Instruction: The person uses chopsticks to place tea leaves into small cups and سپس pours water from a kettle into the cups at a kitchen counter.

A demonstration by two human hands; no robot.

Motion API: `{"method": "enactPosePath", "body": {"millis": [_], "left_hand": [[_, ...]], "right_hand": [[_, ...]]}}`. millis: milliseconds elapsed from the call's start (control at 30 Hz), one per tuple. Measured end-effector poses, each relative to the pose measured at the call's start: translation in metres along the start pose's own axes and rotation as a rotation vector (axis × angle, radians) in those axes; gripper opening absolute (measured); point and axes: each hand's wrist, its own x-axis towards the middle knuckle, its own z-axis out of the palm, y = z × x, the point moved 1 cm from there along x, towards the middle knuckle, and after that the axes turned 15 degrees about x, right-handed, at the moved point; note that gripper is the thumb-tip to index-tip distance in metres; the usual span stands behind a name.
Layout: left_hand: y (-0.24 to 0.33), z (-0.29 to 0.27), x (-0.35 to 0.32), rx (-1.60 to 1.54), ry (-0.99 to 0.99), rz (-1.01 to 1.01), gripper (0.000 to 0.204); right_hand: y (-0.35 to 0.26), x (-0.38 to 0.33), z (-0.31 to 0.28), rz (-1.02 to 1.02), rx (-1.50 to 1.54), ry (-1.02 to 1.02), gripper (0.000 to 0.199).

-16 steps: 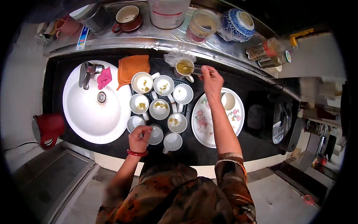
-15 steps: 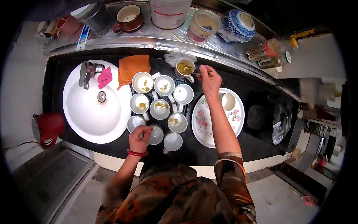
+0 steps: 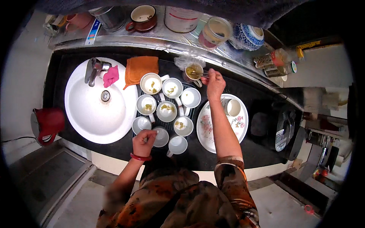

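Observation:
In my right hand (image 3: 215, 83) are thin metal tongs (image 3: 202, 74), their tips inside a mug (image 3: 188, 78) filled with yellow-green dried bits, perhaps tea flowers. Clear crumpled plastic (image 3: 188, 61) lies behind that mug. Several white cups (image 3: 167, 111) cluster left of it on a dark slatted tray (image 3: 170, 125); many hold a small clump of the same bits. My left hand (image 3: 143, 141), a red bangle at its wrist, is closed beside a nearer cup (image 3: 161, 136) with no clump visible inside. Whether its curled fingers hold anything is hidden.
A white basin (image 3: 80, 117) with a tap and pink cloth (image 3: 111, 76) is at left. An orange cloth (image 3: 140, 69) lies behind the cups. Right stand a flowered tray (image 3: 205, 133) bearing a cup (image 3: 232, 107) and a black appliance (image 3: 284, 127). Jars and bowls line the back ledge.
The whole view has shifted slightly. My right hand stays by the mug, with the tong tips still among the dried bits. The left hand keeps its place near the front cups.

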Motion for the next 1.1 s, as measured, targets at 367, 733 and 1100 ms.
{"method": "enactPosePath", "body": {"millis": [367,733,1100], "left_hand": [[0.007,0.001,0.007,-0.312,-0.133,-0.231,0.009],[0.0,0.005,0.009,-0.576,-0.26,-0.366,0.012],[0.054,0.06,0.077,-0.662,-0.381,-0.449,0.02]], "right_hand": [[-0.033,-0.008,-0.024,0.043,0.175,0.105,0.029],[-0.058,-0.028,-0.049,0.136,0.323,0.11,0.029],[-0.088,-0.106,-0.05,-0.032,0.02,-0.106,0.023]]}}
